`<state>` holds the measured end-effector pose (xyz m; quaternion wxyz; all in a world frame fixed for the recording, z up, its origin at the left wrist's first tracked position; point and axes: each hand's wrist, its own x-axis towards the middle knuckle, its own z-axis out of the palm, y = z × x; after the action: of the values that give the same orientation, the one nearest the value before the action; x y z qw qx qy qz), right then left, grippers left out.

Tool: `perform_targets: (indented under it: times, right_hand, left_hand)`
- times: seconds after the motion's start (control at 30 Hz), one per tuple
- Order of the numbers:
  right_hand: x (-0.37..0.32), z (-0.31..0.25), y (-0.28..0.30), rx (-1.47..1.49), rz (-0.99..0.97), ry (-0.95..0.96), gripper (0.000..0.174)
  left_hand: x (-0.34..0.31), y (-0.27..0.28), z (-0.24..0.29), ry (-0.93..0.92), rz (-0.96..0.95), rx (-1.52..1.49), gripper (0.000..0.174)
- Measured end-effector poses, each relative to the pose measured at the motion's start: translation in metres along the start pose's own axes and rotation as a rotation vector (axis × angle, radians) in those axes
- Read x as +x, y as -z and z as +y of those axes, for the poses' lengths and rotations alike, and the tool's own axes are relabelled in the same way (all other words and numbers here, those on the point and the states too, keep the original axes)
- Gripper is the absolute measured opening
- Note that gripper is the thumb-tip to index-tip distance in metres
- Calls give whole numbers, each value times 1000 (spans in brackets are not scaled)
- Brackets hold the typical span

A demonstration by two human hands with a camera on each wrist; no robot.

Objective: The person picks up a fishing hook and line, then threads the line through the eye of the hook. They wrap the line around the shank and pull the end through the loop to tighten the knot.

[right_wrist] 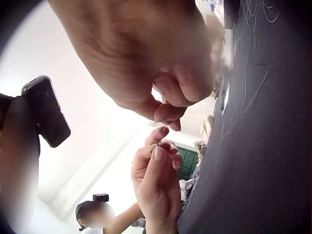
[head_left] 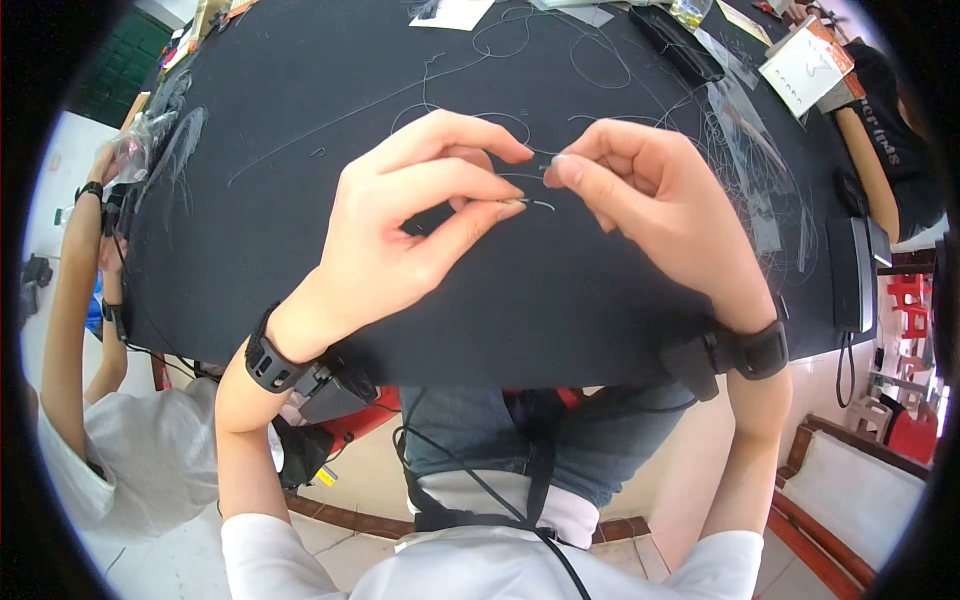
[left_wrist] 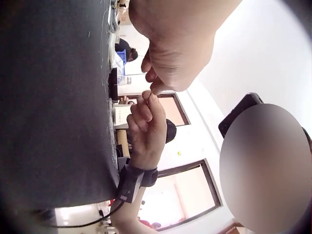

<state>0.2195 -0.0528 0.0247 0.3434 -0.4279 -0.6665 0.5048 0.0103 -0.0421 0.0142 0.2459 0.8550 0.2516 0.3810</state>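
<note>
Over the black table (head_left: 480, 310), my left hand (head_left: 400, 215) pinches a thin pale line (head_left: 542, 205) between thumb and index finger. A short end of that line sticks out past the fingertips toward the right. My right hand (head_left: 660, 190) faces it with thumb and index fingertip together, pinching line at the tips; its other fingers are curled in. Between the two hands a thin strand (head_left: 522, 176) spans the narrow gap. In the right wrist view, the left hand (right_wrist: 158, 170) holds a tiny dark bit at its fingertips, too small to make out.
Loose strands of line (head_left: 600, 60) curl across the far table, with a tangle and clear plastic strips (head_left: 745, 150) to the right. A black case (head_left: 675, 45) lies at the back. Another person's arms (head_left: 85, 250) are at the left edge; someone sits at the right (head_left: 890, 140).
</note>
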Motion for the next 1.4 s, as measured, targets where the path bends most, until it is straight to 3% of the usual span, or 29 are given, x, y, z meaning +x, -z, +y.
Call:
perform_targets:
  times: [0.2, 0.43, 0.83, 1.03, 1.4]
  right_hand:
    - [-3, -3, -5, 17, 14, 55, 18]
    - [-5, -2, -13, 74, -19, 47, 16]
    - [-5, -1, -14, 56, 7, 75, 16]
    - [-6, 0, -14, 42, 10, 89, 16]
    - [-4, 7, -15, 0, 17, 115, 15]
  left_hand:
    - [2, -1, 6, -110, 82, 49, 13]
    - [-1, 0, 4, -114, 36, 73, 19]
    - [3, 1, 7, -149, 60, 112, 14]
    - [0, 1, 5, -141, 47, 111, 20]
    - [1, -2, 1, -50, 90, 13, 12]
